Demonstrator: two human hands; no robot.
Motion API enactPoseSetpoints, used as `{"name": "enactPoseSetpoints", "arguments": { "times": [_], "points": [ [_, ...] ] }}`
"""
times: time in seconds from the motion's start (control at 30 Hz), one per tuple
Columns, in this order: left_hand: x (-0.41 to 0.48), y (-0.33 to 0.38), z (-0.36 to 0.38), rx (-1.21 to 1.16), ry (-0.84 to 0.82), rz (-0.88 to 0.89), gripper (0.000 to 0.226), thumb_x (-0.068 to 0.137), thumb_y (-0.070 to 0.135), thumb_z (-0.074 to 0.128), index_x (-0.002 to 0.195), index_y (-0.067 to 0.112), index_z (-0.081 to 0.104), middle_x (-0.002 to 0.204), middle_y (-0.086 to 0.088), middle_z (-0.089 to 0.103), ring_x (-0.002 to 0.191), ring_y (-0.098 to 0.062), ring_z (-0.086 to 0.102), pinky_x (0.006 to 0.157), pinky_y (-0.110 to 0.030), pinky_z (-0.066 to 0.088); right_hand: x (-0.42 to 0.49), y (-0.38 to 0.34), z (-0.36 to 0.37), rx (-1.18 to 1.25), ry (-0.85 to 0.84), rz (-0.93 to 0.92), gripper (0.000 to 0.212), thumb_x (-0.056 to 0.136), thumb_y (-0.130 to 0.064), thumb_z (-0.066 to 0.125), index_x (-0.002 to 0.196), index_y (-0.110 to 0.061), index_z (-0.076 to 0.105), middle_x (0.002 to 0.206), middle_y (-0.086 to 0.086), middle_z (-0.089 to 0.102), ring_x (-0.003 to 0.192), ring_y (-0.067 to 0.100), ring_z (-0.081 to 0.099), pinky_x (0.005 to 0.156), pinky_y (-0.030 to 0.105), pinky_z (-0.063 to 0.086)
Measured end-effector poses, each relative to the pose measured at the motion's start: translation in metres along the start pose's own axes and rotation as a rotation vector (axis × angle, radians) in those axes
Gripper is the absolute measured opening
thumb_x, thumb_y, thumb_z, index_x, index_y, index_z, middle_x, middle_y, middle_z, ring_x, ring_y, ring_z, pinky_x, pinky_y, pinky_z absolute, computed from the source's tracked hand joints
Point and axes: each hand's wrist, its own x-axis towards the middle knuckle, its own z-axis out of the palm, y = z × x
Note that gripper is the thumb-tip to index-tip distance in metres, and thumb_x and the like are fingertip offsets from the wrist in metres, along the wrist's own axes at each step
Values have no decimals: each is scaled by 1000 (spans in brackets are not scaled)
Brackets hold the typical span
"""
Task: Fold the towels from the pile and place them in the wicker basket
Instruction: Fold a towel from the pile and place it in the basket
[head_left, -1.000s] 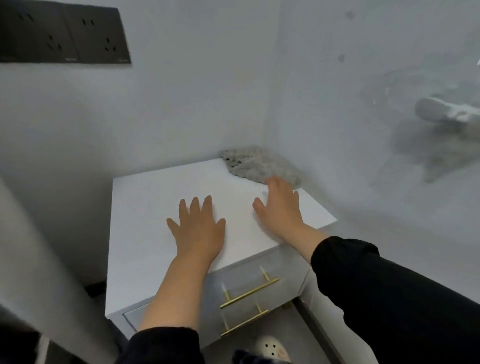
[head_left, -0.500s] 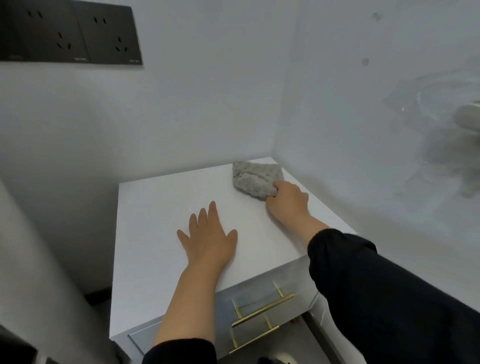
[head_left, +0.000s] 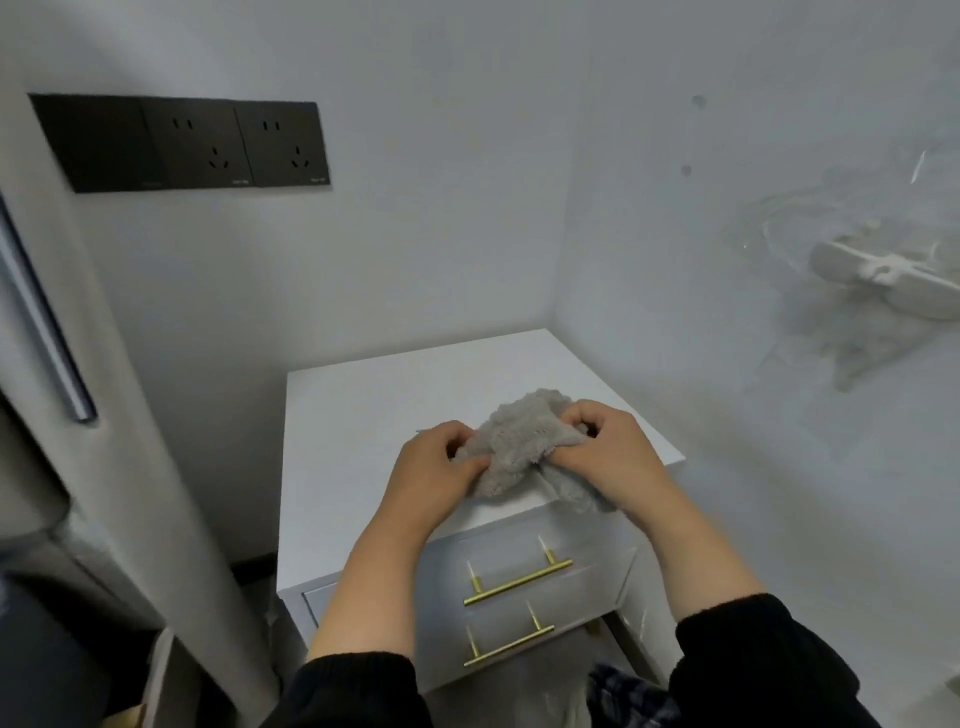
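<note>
Both hands: left hand (head_left: 431, 467) | right hand (head_left: 605, 452) | gripping grey towel (head_left: 514, 447)

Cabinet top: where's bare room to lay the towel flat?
Bare: left half of the white cabinet top, from its left edge to the left hand; also the back strip between the grey fluffy towel and the back wall. Crowded: front right, where left and right hand grip the towel at the front edge.

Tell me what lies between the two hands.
The grey towel, bunched, gripped by the left hand and the right hand; the head view shows it.
</note>
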Motion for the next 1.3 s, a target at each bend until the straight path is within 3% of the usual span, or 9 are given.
{"name": "enactPoseSetpoints", "arguments": {
  "times": [0.1,0.27,0.4,0.57,0.73,0.8,0.93,1.07,1.3],
  "points": [
    [-14,11,-5,-158,-42,-62,13,83,18,71,74,15,62,60,3,49,50,-5,40,48,-14,33,-11,-9,-19,258,-110,33,8,82,-14,71,89,-17,71,92,1,71,85,14,65,79,28,53],
    [-40,37,-21,-501,-238,-127,23,92,12,58,72,11,69,60,3,65,51,-4,56,50,-14,43,-26,-17,-47,497,-65,-29,21,90,3,52,93,-9,69,84,1,74,77,11,68,70,22,55],
    [-37,30,-18,-45,33,-14,20,89,20,63,72,17,73,72,9,69,66,2,59,62,-12,44,-21,-5,-53,78,103,-33,29,87,1,61,106,-20,67,75,20,68,61,34,59,62,23,48],
    [-29,14,-7,181,24,83,17,90,24,63,76,19,70,93,12,63,94,-7,52,84,-24,39,-9,8,-44,-75,172,-33,12,85,-3,64,86,-12,71,81,10,72,74,21,67,72,31,54],
    [-25,15,-7,103,88,85,25,92,23,58,67,23,60,69,11,60,68,-3,52,64,-17,39,-4,10,-48,-96,200,-55,9,85,-8,64,79,-5,68,75,12,68,67,15,60,66,24,45],
    [-24,19,-5,52,47,66,27,93,22,56,66,22,59,62,10,56,57,0,47,56,-13,36,-4,11,-49,-63,106,-50,12,86,-7,63,79,2,64,74,24,61,67,20,53,67,30,41],
    [-25,27,0,-30,-8,83,25,93,20,57,68,16,60,53,11,47,49,0,41,51,-10,33,-10,10,-58,281,-282,30,11,78,5,67,74,-5,64,65,10,64,59,18,58,61,24,44],
    [-28,29,-13,-158,-282,10,17,81,24,73,72,12,66,48,5,32,46,-9,25,45,-15,25,-17,11,-78,638,-496,39,19,59,-11,84,71,-14,69,65,5,66,56,12,63,55,19,52],
    [-25,2,-29,203,-659,-172,33,74,31,80,71,4,60,62,-8,39,55,-15,33,53,-23,26,-10,15,-80,520,-61,213,24,88,8,51,71,-7,60,56,4,65,45,13,60,44,20,49]
  ]
}}
